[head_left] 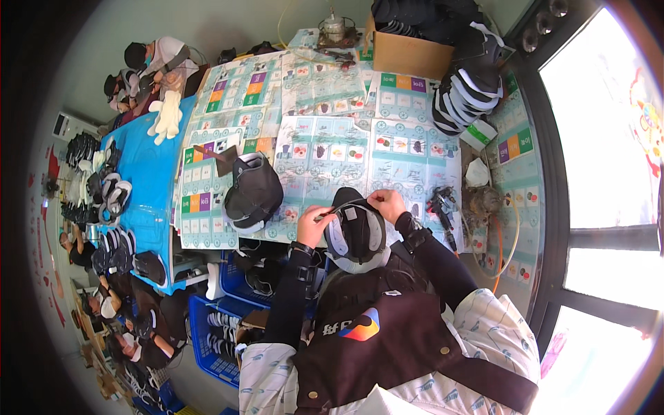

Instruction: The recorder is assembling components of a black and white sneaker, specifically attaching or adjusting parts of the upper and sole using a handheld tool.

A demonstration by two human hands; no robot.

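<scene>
Close in front of me is a black shoe upper (357, 232) with a grey lining, its opening facing up. My left hand (315, 225) pinches its rim on the left side. On the other side, my right hand (388, 205) has thumb and finger closed on the far right part of the same rim. A thin dark edge or strip runs between the two hands; I cannot tell whether it is a separate piece. Left of my hands, a stack of black shoe uppers (254, 190) rests on the sheet-covered table (332, 162).
A black hand tool (443, 211) with a hose lies to the right. More nested uppers (467, 93) lean at the back right beside a cardboard box (409, 55). Blue crates (200, 339) stand below on the left. A blue table (145, 166) holds a glove (166, 111); other people work beyond.
</scene>
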